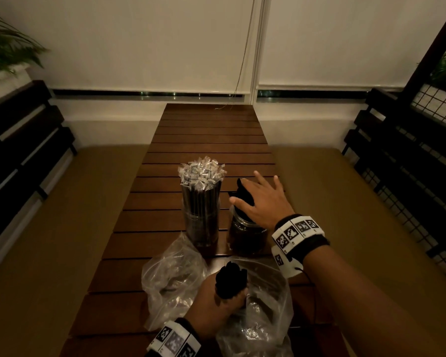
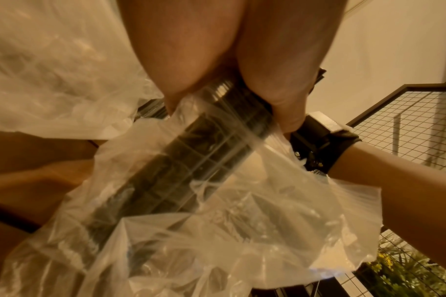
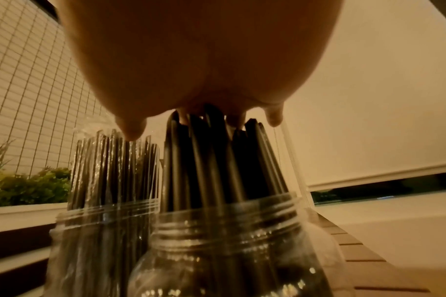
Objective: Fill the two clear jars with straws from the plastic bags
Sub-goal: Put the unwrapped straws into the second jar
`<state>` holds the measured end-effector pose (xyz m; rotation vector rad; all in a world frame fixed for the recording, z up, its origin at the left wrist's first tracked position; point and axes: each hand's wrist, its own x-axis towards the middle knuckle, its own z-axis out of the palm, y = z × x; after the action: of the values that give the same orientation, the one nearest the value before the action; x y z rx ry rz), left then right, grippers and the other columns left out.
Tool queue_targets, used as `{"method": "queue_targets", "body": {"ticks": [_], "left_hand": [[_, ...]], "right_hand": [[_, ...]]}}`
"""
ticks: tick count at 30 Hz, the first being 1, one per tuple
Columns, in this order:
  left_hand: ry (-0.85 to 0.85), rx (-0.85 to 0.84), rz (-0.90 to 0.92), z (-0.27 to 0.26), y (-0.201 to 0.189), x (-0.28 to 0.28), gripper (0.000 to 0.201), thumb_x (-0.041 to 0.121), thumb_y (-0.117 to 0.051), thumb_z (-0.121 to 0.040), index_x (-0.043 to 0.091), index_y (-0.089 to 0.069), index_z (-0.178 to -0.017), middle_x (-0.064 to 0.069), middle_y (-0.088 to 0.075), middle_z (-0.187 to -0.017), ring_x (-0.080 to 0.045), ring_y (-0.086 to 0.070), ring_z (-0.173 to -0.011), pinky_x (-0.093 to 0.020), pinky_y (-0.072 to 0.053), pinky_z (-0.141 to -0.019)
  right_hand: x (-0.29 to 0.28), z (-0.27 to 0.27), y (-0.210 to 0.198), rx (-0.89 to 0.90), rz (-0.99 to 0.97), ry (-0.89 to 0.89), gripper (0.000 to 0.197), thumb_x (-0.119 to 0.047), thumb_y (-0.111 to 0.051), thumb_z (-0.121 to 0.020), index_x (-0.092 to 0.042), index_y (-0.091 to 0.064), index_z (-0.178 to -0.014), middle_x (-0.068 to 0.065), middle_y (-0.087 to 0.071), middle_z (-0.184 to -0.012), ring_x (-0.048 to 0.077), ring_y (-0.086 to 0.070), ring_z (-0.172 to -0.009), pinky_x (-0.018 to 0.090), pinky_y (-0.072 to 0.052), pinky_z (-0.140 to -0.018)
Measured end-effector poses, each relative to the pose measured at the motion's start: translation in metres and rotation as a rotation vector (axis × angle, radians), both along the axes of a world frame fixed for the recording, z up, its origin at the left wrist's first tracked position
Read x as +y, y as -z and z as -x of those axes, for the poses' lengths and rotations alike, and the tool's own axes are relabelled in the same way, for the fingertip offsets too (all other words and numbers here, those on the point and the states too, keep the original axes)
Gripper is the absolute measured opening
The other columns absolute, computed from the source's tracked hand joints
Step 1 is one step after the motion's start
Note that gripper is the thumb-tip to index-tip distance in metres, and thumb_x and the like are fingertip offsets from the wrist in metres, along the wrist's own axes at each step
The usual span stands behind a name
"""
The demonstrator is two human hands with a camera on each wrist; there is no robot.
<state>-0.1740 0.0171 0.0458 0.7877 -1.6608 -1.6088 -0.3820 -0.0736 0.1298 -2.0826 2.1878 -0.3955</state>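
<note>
Two clear jars stand mid-table. The left jar [image 1: 202,228] [image 3: 102,231] is packed with wrapped straws [image 1: 201,173] [image 3: 115,166]. The right jar [image 1: 247,237] [image 3: 229,241] holds black straws [image 1: 242,191] [image 3: 216,160]. My right hand [image 1: 258,197] [image 3: 198,60] lies flat on their tops with its fingers spread. Nearer me, my left hand [image 1: 216,307] [image 2: 226,88] grips a bundle of black straws [image 1: 231,279] [image 2: 216,144]. The bundle's lower part sits inside a crumpled plastic bag [image 1: 258,320] [image 2: 242,221].
A second plastic bag [image 1: 170,279] lies left of my left hand on the slatted wooden table [image 1: 206,140]. Dark slatted benches flank the table on both sides, and a wire mesh panel [image 1: 438,99] with plants stands at the right.
</note>
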Motion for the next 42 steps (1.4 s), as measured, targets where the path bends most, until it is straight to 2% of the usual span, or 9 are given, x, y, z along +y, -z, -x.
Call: {"method": "queue_targets", "body": {"ticks": [6,11,16,20,25,28,33,38,42], "left_hand": [[0.002,-0.02,0.043,-0.001,-0.003,0.001,0.036,0.03,-0.066,-0.082,-0.003,-0.064,-0.093,-0.012,-0.066,-0.09,-0.008,-0.064,-0.083,-0.021,-0.052,-0.077],[0.011,-0.057,0.072,-0.001,-0.008,0.003,0.041,0.037,-0.064,-0.079,-0.002,-0.065,-0.092,-0.016,-0.064,-0.092,-0.016,-0.066,-0.085,-0.026,-0.054,-0.079],[-0.016,-0.07,0.047,-0.003,-0.007,0.005,0.042,0.036,-0.066,-0.078,-0.002,-0.065,-0.094,-0.018,-0.066,-0.094,-0.032,-0.064,-0.093,-0.035,-0.054,-0.083],[-0.027,-0.099,0.041,-0.003,-0.004,0.005,0.04,0.038,-0.067,-0.079,0.001,-0.065,-0.094,-0.019,-0.067,-0.094,-0.034,-0.065,-0.092,-0.047,-0.053,-0.084],[-0.032,-0.134,0.015,-0.003,-0.002,0.006,0.037,0.035,-0.067,-0.081,0.001,-0.064,-0.094,-0.021,-0.067,-0.095,-0.038,-0.065,-0.093,-0.054,-0.053,-0.085],[-0.028,-0.149,0.018,-0.003,-0.002,0.005,0.037,0.038,-0.068,-0.078,0.006,-0.066,-0.095,-0.017,-0.07,-0.097,-0.032,-0.068,-0.093,-0.049,-0.055,-0.086],[-0.03,-0.136,0.022,-0.003,-0.001,0.005,0.038,0.042,-0.068,-0.076,0.01,-0.069,-0.097,-0.01,-0.072,-0.099,-0.02,-0.07,-0.094,-0.041,-0.056,-0.089],[-0.074,-0.196,0.094,-0.003,0.004,0.003,0.045,0.056,-0.067,-0.074,0.016,-0.069,-0.095,-0.005,-0.071,-0.095,-0.019,-0.069,-0.09,-0.05,-0.054,-0.085],[-0.012,-0.222,0.098,0.001,-0.005,0.009,0.048,0.065,-0.065,-0.07,0.021,-0.068,-0.087,-0.004,-0.07,-0.087,-0.019,-0.069,-0.082,-0.042,-0.058,-0.075]], "right_hand": [[-0.02,-0.004,-0.005,-0.068,-0.001,0.059,0.068,-0.076,-0.044,-0.086,-0.044,-0.037,-0.145,-0.005,-0.035,-0.158,0.025,-0.029,-0.147,0.061,-0.023,-0.114],[-0.029,-0.009,0.001,-0.11,0.027,0.06,0.037,-0.051,-0.043,-0.099,-0.03,-0.068,-0.118,0.0,-0.057,-0.129,0.022,-0.053,-0.12,0.052,-0.041,-0.102],[-0.029,-0.005,-0.003,-0.293,0.217,0.049,0.024,-0.037,-0.053,-0.096,-0.022,-0.072,-0.1,-0.005,-0.057,-0.106,0.017,-0.055,-0.107,0.049,-0.047,-0.097],[-0.025,0.001,-0.01,-0.269,0.403,0.138,0.018,-0.035,-0.057,-0.094,-0.023,-0.07,-0.098,-0.004,-0.059,-0.11,0.015,-0.05,-0.109,0.037,-0.037,-0.097],[-0.019,0.006,0.008,-0.296,0.113,0.063,0.028,-0.044,-0.051,-0.098,-0.029,-0.064,-0.118,-0.004,-0.055,-0.129,0.019,-0.051,-0.123,0.043,-0.04,-0.105],[-0.007,0.01,0.002,-0.427,0.203,0.036,0.034,-0.044,-0.05,-0.1,-0.031,-0.059,-0.13,-0.005,-0.049,-0.145,0.015,-0.046,-0.134,0.043,-0.038,-0.112],[0.051,0.006,-0.019,-0.514,0.448,0.131,0.026,-0.031,-0.056,-0.1,-0.023,-0.064,-0.123,-0.008,-0.054,-0.137,-0.003,-0.044,-0.123,0.01,-0.029,-0.097],[0.131,-0.019,0.002,-0.71,0.027,-0.008,0.037,-0.018,-0.064,-0.094,-0.035,-0.06,-0.127,-0.022,-0.059,-0.126,-0.014,-0.053,-0.115,0.014,-0.045,-0.098],[0.167,-0.039,0.025,-0.85,-0.236,-0.047,0.072,-0.044,-0.078,-0.081,-0.051,-0.04,-0.142,-0.032,-0.048,-0.137,-0.015,-0.044,-0.126,0.016,-0.037,-0.103]]}}
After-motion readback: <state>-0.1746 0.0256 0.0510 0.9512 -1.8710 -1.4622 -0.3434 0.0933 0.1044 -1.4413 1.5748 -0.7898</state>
